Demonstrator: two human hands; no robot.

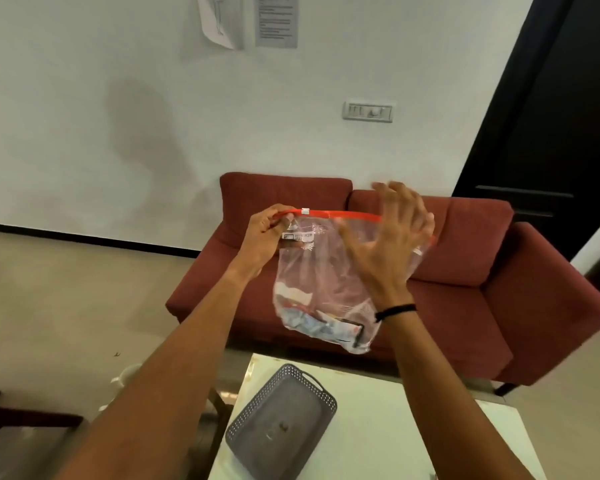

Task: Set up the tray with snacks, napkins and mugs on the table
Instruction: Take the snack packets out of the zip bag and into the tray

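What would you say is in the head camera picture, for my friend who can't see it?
A person holds up a clear zip bag with a red sliding seal; the left hand pinches its top corner and the right hand is spread open against it. Below, a grey perforated tray sits on a white table, with a red sofa behind.

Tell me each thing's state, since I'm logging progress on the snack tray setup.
Zip bag: held up in the air, slider near its left end, packets at the bottom.
Left hand: pinching the bag's top left corner.
Right hand: open, fingers spread at the bag.
Tray: on the table, nothing loaded yet.
Door: appears shut.
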